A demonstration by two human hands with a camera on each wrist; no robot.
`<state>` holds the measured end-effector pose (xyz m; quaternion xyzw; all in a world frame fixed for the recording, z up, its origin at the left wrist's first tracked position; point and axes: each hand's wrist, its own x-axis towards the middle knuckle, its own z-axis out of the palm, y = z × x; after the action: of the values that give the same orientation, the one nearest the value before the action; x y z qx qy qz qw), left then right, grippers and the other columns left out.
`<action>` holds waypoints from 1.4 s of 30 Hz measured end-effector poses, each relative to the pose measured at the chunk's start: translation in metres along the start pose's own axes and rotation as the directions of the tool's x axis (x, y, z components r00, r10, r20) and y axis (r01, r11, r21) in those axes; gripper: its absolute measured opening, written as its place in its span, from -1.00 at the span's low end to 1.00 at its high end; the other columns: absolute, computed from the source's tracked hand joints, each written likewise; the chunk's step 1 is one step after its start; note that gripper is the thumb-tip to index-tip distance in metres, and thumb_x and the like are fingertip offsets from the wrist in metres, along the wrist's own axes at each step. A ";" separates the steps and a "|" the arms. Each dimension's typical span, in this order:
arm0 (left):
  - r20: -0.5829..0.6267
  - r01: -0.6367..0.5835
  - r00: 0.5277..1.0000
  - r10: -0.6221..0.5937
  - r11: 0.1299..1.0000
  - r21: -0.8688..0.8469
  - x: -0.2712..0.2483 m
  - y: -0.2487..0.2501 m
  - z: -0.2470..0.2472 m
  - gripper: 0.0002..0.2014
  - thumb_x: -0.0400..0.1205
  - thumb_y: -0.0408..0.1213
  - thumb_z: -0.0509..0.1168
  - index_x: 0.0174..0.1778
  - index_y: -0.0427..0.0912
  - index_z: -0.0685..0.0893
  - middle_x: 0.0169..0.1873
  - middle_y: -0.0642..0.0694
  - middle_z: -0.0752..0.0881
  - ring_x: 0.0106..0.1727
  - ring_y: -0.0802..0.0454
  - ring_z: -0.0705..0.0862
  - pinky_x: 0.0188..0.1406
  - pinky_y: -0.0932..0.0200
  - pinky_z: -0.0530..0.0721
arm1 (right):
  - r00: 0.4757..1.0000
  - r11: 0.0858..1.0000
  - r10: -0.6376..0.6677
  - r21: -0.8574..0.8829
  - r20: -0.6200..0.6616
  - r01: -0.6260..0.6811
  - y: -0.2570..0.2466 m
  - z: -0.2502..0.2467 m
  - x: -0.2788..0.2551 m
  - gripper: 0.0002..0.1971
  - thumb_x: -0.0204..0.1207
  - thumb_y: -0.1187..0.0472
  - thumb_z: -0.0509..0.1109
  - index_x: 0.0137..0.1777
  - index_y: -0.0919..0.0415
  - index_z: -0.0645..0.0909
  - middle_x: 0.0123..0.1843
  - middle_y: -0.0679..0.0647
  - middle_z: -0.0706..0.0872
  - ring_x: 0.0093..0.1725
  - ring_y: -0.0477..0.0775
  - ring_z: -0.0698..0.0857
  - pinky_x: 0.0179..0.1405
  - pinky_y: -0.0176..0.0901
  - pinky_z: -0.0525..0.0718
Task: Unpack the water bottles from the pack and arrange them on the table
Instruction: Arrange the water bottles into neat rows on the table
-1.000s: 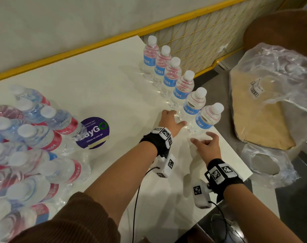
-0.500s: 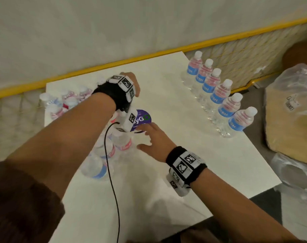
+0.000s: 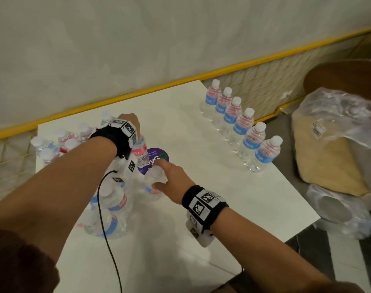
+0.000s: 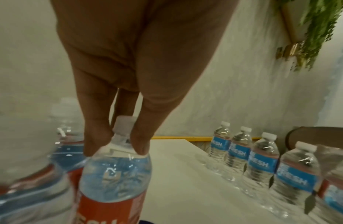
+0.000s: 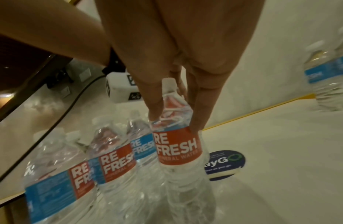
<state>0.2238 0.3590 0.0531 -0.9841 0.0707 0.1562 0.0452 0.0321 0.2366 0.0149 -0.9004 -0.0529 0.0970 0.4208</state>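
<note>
Several clear water bottles (image 3: 108, 199) with red and blue labels stand clustered at the table's left in loose wrap. My left hand (image 3: 136, 134) pinches the neck of one upright red-labelled bottle (image 3: 141, 151) just under its cap; the left wrist view shows the fingertips (image 4: 93, 145) on either side of that bottle (image 4: 116, 169). My right hand (image 3: 161, 176) grips a neighbouring bottle (image 3: 154, 187) by its shoulder, as the right wrist view shows on the bottle (image 5: 176, 147). Several bottles stand in a diagonal row (image 3: 243, 127) along the right edge.
A round purple sticker (image 3: 157, 157) lies on the white table (image 3: 201, 208) beside the held bottles. A crumpled plastic bag with brown cardboard (image 3: 332, 149) sits off the table's right edge. A yellow-framed mesh rail (image 3: 254, 92) runs behind. A black cable (image 3: 108, 240) trails from my left wrist.
Both hands left the row of bottles on the right and swung to the cluster on the left. Each now holds a bottle; half a second ago they were open above it.
</note>
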 end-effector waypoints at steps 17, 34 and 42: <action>-0.132 -0.323 0.943 0.305 0.750 -0.577 -0.023 0.149 0.019 -0.57 0.53 -0.17 0.42 0.26 -0.19 0.49 0.12 -0.23 0.59 0.11 -0.20 0.59 -0.01 0.14 0.48 | 0.947 0.881 0.272 -0.353 -0.169 -0.316 0.086 -0.163 -0.002 -0.59 0.47 0.04 0.45 0.30 0.07 0.52 0.09 0.14 0.58 0.09 0.16 0.59 -0.02 -0.16 0.48; -0.231 -0.268 0.962 0.143 0.643 -0.718 -0.009 0.119 0.037 -0.62 0.52 -0.29 0.41 0.19 -0.25 0.44 0.05 -0.27 0.60 0.04 -0.25 0.61 -0.11 0.10 0.47 | 0.988 0.764 0.139 -0.627 -0.072 -0.153 0.051 -0.200 0.141 -0.57 0.60 0.41 0.18 0.43 0.13 0.54 0.40 0.16 0.58 0.40 0.18 0.52 0.36 -0.17 0.41; -0.220 -0.270 0.962 0.158 0.627 -0.731 -0.009 0.114 0.039 -0.57 0.54 -0.25 0.42 0.26 -0.19 0.41 0.10 -0.20 0.56 0.05 -0.19 0.58 -0.05 0.14 0.44 | 0.982 0.589 0.185 -0.804 0.028 -0.088 0.039 -0.209 0.195 -0.60 0.51 0.24 0.43 0.36 0.13 0.60 0.38 0.15 0.60 0.36 0.18 0.56 0.08 -0.23 0.55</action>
<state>0.1863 0.2522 0.0111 -0.9060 0.1191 0.1089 -0.3913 0.2684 0.0897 0.0905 -0.9879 -0.0440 0.1436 -0.0385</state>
